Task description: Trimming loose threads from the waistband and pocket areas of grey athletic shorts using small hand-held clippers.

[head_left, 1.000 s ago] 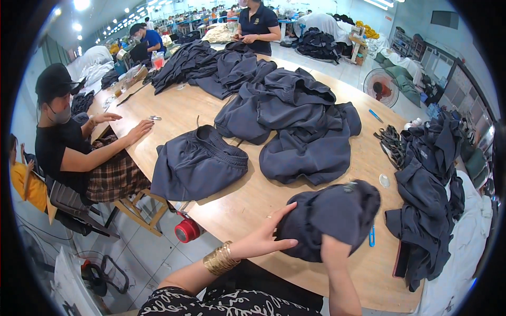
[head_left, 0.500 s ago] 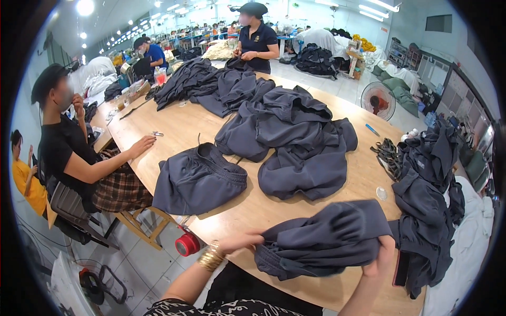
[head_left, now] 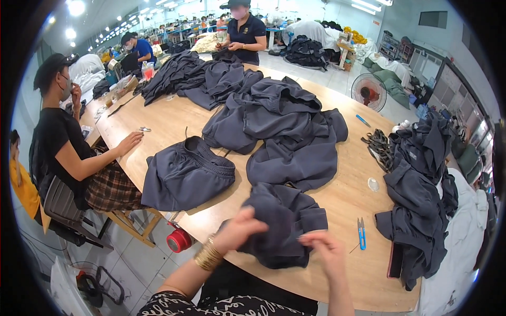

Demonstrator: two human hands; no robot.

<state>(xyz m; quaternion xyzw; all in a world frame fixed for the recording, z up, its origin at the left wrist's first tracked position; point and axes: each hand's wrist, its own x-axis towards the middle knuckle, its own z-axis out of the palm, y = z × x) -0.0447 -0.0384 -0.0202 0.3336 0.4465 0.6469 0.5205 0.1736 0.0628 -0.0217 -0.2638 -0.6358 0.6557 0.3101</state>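
Observation:
In front of me on the near edge of the table lies a bunched dark grey pair of shorts point(head_left: 287, 231), partly blurred by motion. My left hand point(head_left: 240, 229), with gold bangles at the wrist, grips its left side; the fingers are smeared and partly hidden by cloth. At its right side my right hand point(head_left: 324, 247) is pinched closed, and whatever sits between the fingertips is too small to make out. Blue thread snips point(head_left: 361, 234) lie on the wood to the right of that hand. Another dark grey pair of shorts point(head_left: 190, 171), with a gathered waistband, rests farther left.
A heap of dark grey garments point(head_left: 287, 118) spreads across the table point(head_left: 348, 197). More garments point(head_left: 419, 195) hang over the right edge, near dark straps point(head_left: 377, 147), a pale disc point(head_left: 373, 184) and a blue tool point(head_left: 362, 120). A seated person's hand point(head_left: 130, 142) rests at the left.
The shorts have gone from held up and stretched between both hands to bunched on the table, farther left. My right hand has moved left off their far end. The snips now show.

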